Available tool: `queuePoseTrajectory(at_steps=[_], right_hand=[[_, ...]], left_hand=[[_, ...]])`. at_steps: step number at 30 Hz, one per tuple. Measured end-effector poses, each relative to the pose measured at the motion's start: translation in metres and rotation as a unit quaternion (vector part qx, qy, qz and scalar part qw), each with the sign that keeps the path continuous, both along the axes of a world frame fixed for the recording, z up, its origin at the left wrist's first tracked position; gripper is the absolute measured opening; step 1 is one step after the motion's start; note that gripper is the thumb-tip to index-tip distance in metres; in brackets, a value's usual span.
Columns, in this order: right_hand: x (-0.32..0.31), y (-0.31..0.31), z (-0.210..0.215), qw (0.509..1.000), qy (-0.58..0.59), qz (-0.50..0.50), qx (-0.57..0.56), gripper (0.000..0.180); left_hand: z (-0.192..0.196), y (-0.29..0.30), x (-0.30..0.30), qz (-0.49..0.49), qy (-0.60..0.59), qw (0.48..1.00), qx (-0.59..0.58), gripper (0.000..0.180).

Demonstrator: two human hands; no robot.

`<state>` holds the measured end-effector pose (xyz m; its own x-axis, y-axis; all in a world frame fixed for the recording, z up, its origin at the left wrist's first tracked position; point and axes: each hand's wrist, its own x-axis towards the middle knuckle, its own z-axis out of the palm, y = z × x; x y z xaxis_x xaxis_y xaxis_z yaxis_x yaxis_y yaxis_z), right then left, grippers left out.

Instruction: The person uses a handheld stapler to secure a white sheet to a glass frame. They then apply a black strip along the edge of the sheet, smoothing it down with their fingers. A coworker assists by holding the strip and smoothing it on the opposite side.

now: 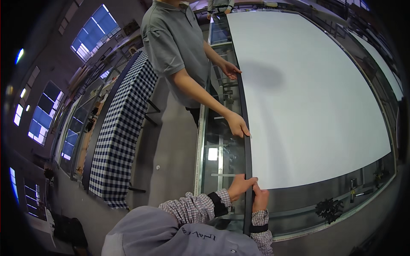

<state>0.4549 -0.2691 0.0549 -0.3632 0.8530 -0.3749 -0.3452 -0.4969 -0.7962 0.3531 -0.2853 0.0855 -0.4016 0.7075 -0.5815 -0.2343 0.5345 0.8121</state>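
A large white sheet (316, 94) lies over a glass-topped table, with a long dark strip (246, 158) running along its left edge. At the sheet's near left corner, my left hand (241, 187) grips the strip from the left side, fingers closed. My right hand (260, 198) is closed at the same corner, thumb and fingers pinching the sheet's edge beside the strip. The two hands nearly touch. Farther along, a co-worker's hands (238, 124) hold the same strip. What lies beneath my fingers is hidden.
The table's metal frame (197, 166) borders the glass. A tool with a dark handle (361, 193) and a dark clump (329, 210) show near the right corner. Left stands a long bench with a checked cloth (117, 141). Another person (220, 5) stands at the far end.
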Motion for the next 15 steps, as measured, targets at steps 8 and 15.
queuePoseTrajectory(at_steps=[8,15], right_hand=[[0.002,0.001,0.002,1.0,-0.02,0.015,-0.014,0.019],[0.011,0.003,-0.005,0.996,-0.014,0.077,-0.038,0.015]], left_hand=[[0.002,-0.001,0.0,-0.013,-0.004,1.0,0.018,0.03],[-0.009,-0.005,0.002,-0.034,0.027,0.999,0.002,0.03]])
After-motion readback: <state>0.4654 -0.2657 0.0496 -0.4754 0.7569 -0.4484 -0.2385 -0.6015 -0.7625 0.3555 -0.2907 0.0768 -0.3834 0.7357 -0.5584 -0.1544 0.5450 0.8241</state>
